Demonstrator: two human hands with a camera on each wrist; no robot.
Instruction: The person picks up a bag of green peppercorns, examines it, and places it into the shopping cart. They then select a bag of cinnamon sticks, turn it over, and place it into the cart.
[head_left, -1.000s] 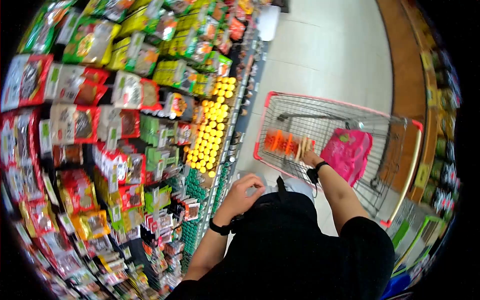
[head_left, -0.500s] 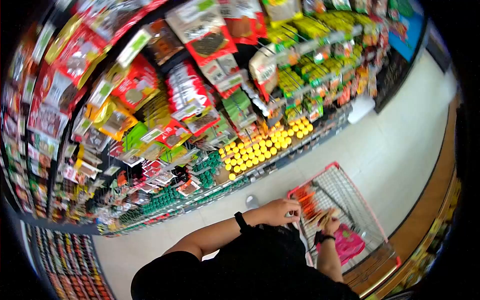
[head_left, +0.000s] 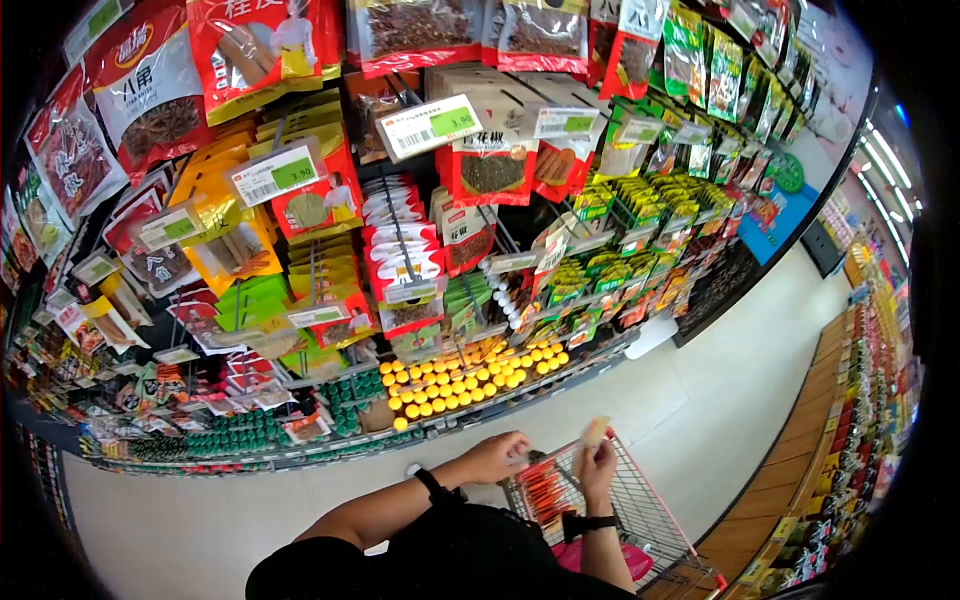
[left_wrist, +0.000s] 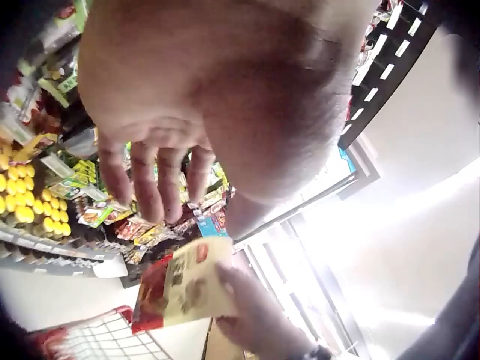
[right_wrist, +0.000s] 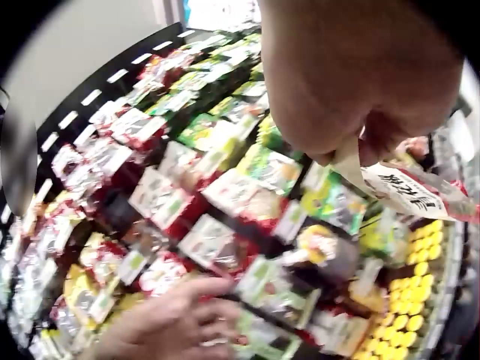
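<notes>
My right hand (head_left: 598, 470) pinches a cream and red spice packet (head_left: 596, 432) above the shopping cart (head_left: 645, 490). In the left wrist view that packet (left_wrist: 191, 285) hangs from the right fingertips, its printed face showing. The right wrist view has the hand (right_wrist: 360, 82) gripping the packet's pale edge (right_wrist: 409, 191). My left hand (head_left: 495, 457) is empty beside the cart's near corner, before the shelf; its fingers (left_wrist: 146, 180) are loosely bent and apart in the left wrist view. Red-orange packs (head_left: 543, 495) and a pink bag (head_left: 632, 560) lie in the cart, the bag partly hidden.
Hanging spice packets (head_left: 490, 165) with price tags fill the rack ahead. Yellow-capped bottles (head_left: 470, 385) and green-capped ones (head_left: 250, 435) stand on the low shelf. Pale floor (head_left: 690, 400) runs to a wood-edged display (head_left: 790, 450) on the right.
The view has turned toward the rack. My right hand has risen from inside the cart with the packet. My left hand stays in front of my body, still empty.
</notes>
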